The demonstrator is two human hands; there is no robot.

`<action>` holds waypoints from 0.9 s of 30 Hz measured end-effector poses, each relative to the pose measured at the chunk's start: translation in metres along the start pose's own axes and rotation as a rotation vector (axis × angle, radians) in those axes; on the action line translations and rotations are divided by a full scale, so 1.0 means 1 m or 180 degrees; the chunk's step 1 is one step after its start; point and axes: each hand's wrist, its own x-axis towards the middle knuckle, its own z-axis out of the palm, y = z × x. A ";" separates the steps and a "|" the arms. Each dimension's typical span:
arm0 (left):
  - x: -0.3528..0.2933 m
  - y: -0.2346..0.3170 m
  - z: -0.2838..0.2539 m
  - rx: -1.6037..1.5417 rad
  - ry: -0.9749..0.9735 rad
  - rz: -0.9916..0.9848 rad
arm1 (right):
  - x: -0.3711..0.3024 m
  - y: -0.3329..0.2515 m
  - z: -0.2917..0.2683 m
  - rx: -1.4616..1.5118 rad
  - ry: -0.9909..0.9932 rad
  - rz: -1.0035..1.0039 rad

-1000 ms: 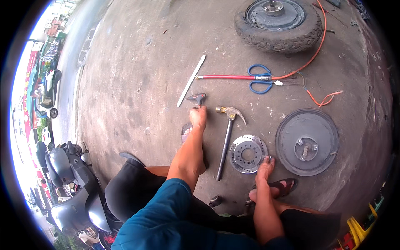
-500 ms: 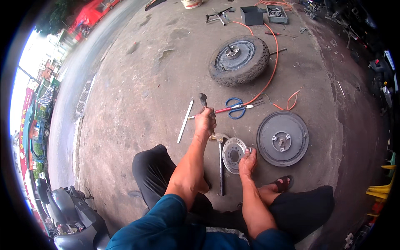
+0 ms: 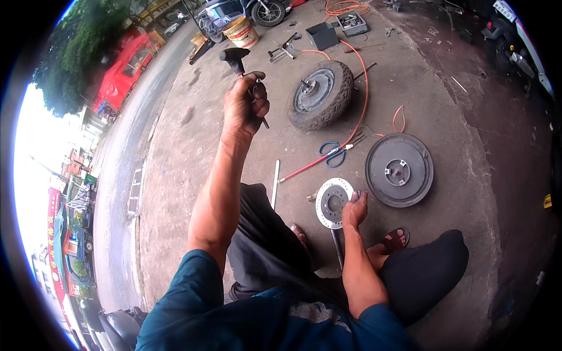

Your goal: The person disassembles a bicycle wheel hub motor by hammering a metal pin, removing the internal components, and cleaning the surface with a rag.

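Note:
Raised high on the left, my left hand [image 3: 246, 104] is closed round the handle of a mallet [image 3: 234, 55] with a dark head. My right hand [image 3: 355, 209] grips the right edge of a brake disc [image 3: 326, 203], a pale ring drilled with small holes around a grey centre. The disc is tilted up. A hammer [image 3: 338, 248] lies on the ground, partly hidden behind the disc; its handle shows below. To the right of the disc lies a round dark grey cover [image 3: 411, 188] with a metal hub in its middle.
Beyond the disc are blue-handled scissors [image 3: 332, 154], a red tube [image 3: 304, 168] on an orange hose and a white strip [image 3: 276, 184]. A tyred wheel [image 3: 342, 99] lies farther off. Behind it are a grey bin [image 3: 322, 36], a parts tray [image 3: 352, 24] and a bucket [image 3: 240, 33].
My left hand has lifted the mallet from low near the red tube to high on the left. The brake disc has tipped in my right hand and now covers more of the hammer. The view has shifted.

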 end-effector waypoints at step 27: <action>0.014 -0.029 -0.323 0.0651 0.1613 -0.1040 | 0.101 -0.093 0.110 -0.0263 0.0357 -0.0999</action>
